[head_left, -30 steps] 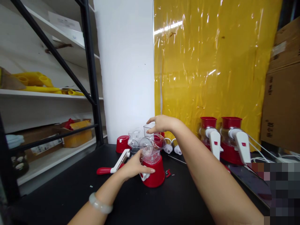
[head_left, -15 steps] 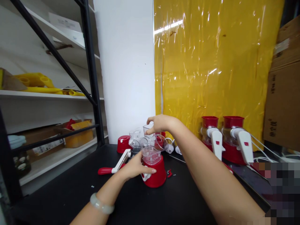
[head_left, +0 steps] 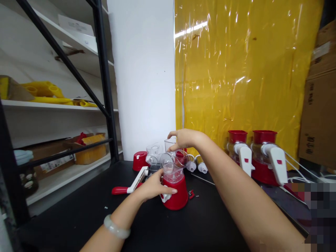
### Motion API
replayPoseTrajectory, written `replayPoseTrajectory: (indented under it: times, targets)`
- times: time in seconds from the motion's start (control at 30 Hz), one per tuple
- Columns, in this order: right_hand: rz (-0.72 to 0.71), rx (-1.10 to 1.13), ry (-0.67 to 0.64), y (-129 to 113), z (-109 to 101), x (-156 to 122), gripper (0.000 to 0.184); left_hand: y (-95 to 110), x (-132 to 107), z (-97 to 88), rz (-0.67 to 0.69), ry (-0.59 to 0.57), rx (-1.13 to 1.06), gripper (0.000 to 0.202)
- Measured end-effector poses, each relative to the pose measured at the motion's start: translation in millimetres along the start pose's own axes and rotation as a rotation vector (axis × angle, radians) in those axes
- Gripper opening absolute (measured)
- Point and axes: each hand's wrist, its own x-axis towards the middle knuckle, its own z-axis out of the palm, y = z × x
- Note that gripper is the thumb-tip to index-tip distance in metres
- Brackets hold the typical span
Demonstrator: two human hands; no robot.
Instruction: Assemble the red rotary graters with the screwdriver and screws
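Observation:
In front of me a red grater base (head_left: 176,199) stands upright on the black table, a white lever on its near-left side. My left hand (head_left: 159,185) is wrapped round its left side, thumb on the front. On top of the base sits a clear plastic grater body (head_left: 169,163) with a round drum opening and a feed chute. From above, my right hand (head_left: 182,139) grips the chute between thumb and fingers. A white crank handle with a red grip (head_left: 120,190) lies left of my left hand. Small red pieces (head_left: 191,194) lie right of the base.
Behind are another red base (head_left: 140,161), a clear body (head_left: 154,152) and grater drums (head_left: 202,166). Two assembled red-and-white graters (head_left: 265,157) stand at the right, near white cords. A black-framed shelf (head_left: 107,105) is at left, a yellow curtain (head_left: 236,70) behind.
The view has shifted slightly, so everything sits a little further right. Both hands keep their hold, and the clear body looks slightly turned or settled on the base.

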Motion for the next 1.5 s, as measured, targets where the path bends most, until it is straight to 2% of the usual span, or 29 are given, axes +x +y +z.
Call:
replayPoseTrajectory:
  times: [0.1, 0.33, 0.47, 0.6, 0.73, 0.83, 1.0, 1.13, 1.37, 1.5]
  targets:
    - [-0.014, -0.005, -0.010, -1.7, -0.8, -0.8, 0.067, 0.2, -0.2, -0.7, 0.029, -0.007, 0.004, 0.084]
    - [0.071, 0.006, -0.041, -4.4, -3.6, 7.1, 0.073, 2.0, -0.4, 1.8, 0.051, -0.005, 0.038, 0.084]
    - [0.129, 0.060, -0.044, -4.4, -5.0, 9.2, 0.073, 1.4, 1.2, 5.0, 0.053, 0.073, 0.128, 0.071]
    - [0.098, -0.077, -0.138, -6.2, -8.4, 4.5, 0.080, 2.2, 1.6, 7.3, 0.089, 0.134, 0.228, 0.075]
    - [0.083, -0.207, -0.135, -9.1, -7.7, 1.1, 0.076, 10.7, -1.7, 8.2, 0.074, 0.175, 0.392, 0.070]
    - [0.056, -0.225, -0.126, -9.6, -4.5, -1.4, 0.072, 16.2, -4.2, 8.5, 0.079, 0.195, 0.459, 0.067]
    - [0.011, -0.147, -0.102, -5.3, 5.7, -5.2, 0.073, 16.3, -3.9, 9.1, 0.094, 0.214, 0.484, 0.066]
    - [-0.108, -0.019, -0.029, 2.4, 11.6, -7.0, 0.077, 15.4, -3.1, 9.1, 0.093, 0.225, 0.517, 0.066]
    - [-0.286, 0.161, -0.120, 33.8, 4.5, -1.0, 0.074, 17.9, -4.3, 10.2, 0.121, 0.195, 0.519, 0.066]
    - [-0.244, 0.211, 0.060, 42.0, 9.6, 10.4, 0.065, 18.2, -5.3, 11.2, 0.112, 0.204, 0.527, 0.068]
